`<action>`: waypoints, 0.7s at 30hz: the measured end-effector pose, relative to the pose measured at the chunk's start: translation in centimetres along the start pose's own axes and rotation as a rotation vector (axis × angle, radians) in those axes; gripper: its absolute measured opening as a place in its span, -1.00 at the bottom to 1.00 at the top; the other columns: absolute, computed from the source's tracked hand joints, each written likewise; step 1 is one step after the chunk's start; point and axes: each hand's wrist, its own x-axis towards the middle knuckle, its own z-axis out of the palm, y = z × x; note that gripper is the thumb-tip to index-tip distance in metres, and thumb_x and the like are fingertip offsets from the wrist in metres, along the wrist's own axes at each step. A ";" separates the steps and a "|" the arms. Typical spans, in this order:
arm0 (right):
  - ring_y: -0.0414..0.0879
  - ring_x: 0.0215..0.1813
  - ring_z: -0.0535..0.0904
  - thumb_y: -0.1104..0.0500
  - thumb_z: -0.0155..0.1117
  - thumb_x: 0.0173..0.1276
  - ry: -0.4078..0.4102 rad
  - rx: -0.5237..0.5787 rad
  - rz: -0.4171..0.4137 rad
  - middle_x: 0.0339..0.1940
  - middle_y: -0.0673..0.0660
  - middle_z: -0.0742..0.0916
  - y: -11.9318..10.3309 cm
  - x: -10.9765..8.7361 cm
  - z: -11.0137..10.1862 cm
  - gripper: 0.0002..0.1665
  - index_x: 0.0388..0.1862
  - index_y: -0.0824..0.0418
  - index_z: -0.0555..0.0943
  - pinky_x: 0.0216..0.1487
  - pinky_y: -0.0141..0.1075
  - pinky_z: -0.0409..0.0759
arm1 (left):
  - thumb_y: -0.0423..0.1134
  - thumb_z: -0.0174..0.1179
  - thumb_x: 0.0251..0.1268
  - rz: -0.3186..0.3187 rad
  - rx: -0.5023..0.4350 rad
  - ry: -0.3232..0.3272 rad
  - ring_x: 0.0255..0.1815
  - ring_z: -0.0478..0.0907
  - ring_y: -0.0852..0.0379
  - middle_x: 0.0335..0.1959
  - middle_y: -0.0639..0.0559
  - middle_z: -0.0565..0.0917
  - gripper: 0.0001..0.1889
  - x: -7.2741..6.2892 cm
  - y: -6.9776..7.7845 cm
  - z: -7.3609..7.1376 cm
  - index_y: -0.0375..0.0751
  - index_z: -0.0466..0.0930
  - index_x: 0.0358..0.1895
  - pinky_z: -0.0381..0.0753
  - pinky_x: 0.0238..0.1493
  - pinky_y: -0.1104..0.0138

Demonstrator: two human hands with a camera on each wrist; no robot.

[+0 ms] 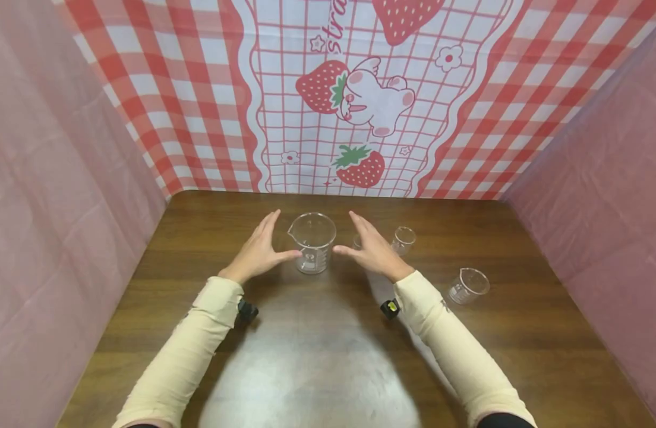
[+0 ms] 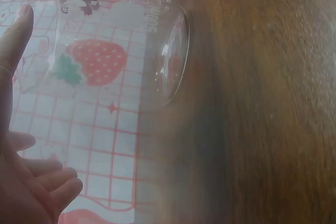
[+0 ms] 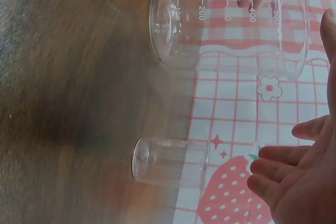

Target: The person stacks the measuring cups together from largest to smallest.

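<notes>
Head — small beaker (image 1: pixel 357 241) behind right hand (image 1: pixel 375 251)

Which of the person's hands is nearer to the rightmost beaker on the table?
The right hand: it is left of the rightmost beaker and slightly farther back; the left hand is farther left, past the large beaker.

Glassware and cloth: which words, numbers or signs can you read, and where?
"stra", sideways, cut off by the top edge: on the hanging cloth.
"200", "400", "500": on the large beaker.
"ml": same beaker, near its base.
Its other numbers and small print: too blurred to be sure.
White print on the rightmost beaker: too small to read.
</notes>
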 end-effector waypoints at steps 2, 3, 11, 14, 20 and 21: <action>0.13 0.60 0.06 -0.34 0.28 0.23 -0.012 0.017 -0.010 0.60 0.23 0.16 -0.1 0.1 0.1 0.20 0.60 0.19 -0.05 0.58 0.04 0.09 | 0.25 0.42 -0.04 0.008 -0.008 -0.006 0.56 0.03 -0.25 0.58 -0.25 -0.01 0.23 0.1 0.0 0.2 -0.16 -0.17 0.57 0.15 0.49 -0.15; 0.13 0.59 0.07 -0.34 0.28 0.23 -0.019 0.022 -0.010 0.60 0.22 0.16 -0.2 0.2 0.1 0.20 0.60 0.19 -0.05 0.58 0.04 0.09 | 0.25 0.43 -0.05 0.011 -0.015 -0.008 0.56 0.04 -0.25 0.58 -0.25 0.00 0.23 0.2 0.1 0.3 -0.17 -0.16 0.57 0.16 0.49 -0.15; 0.20 0.53 0.20 -0.23 0.38 0.20 -0.058 0.073 -0.024 0.59 0.26 0.19 -0.8 0.8 0.7 0.19 0.59 0.21 -0.02 0.53 0.07 0.20 | 0.21 0.44 -0.04 0.006 -0.077 -0.027 0.54 0.09 -0.24 0.58 -0.24 0.02 0.21 0.5 0.1 0.7 -0.17 -0.14 0.57 0.17 0.49 -0.13; 0.21 0.54 0.17 -0.18 0.42 0.19 -0.062 0.083 -0.032 0.58 0.28 0.20 -0.9 1.0 0.9 0.19 0.58 0.23 -0.01 0.55 0.06 0.17 | 0.19 0.44 -0.03 0.003 -0.090 -0.036 0.54 0.09 -0.23 0.58 -0.23 0.04 0.19 0.6 0.1 0.8 -0.18 -0.13 0.56 0.17 0.49 -0.13; 0.23 0.53 0.20 -0.15 0.49 0.11 -0.073 0.109 -0.033 0.55 0.29 0.27 -1.0 1.5 1.7 0.23 0.57 0.23 0.02 0.53 0.09 0.18 | 0.18 0.45 -0.03 0.005 -0.123 -0.055 0.53 0.11 -0.25 0.56 -0.27 0.08 0.18 0.8 0.3 1.2 -0.21 -0.09 0.56 0.18 0.49 -0.14; 0.22 0.53 0.21 -0.16 0.49 0.10 -0.078 0.111 -0.035 0.55 0.28 0.27 -1.1 1.5 1.9 0.24 0.57 0.23 0.02 0.53 0.09 0.19 | 0.17 0.45 -0.03 0.003 -0.125 -0.056 0.53 0.12 -0.25 0.55 -0.27 0.09 0.18 0.9 0.3 1.2 -0.21 -0.08 0.55 0.18 0.49 -0.14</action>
